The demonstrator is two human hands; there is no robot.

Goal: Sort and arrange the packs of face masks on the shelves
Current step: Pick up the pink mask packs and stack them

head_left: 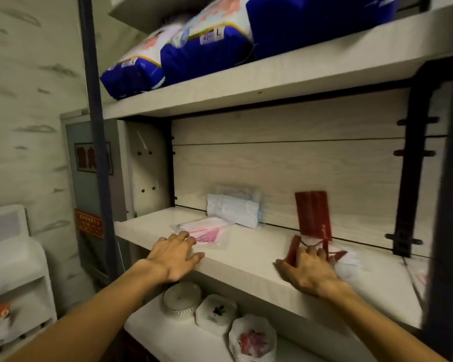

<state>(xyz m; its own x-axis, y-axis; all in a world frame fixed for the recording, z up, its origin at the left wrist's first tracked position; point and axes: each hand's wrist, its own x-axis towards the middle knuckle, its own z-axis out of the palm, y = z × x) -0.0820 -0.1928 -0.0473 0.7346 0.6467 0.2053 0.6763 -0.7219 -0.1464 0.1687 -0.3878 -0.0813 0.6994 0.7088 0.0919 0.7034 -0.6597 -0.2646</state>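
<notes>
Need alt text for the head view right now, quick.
Both hands reach onto the middle shelf: the left hand rests by a pink mask pack, the right hand touches a red pack. A light-blue pack leans against the back panel.

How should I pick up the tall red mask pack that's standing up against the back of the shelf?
Probably pinch the red pack by its top edge, reaching in from the front and above. It stands upright, leaning on the back panel, so its top is free, while its bottom sits close to the right hand.
</notes>
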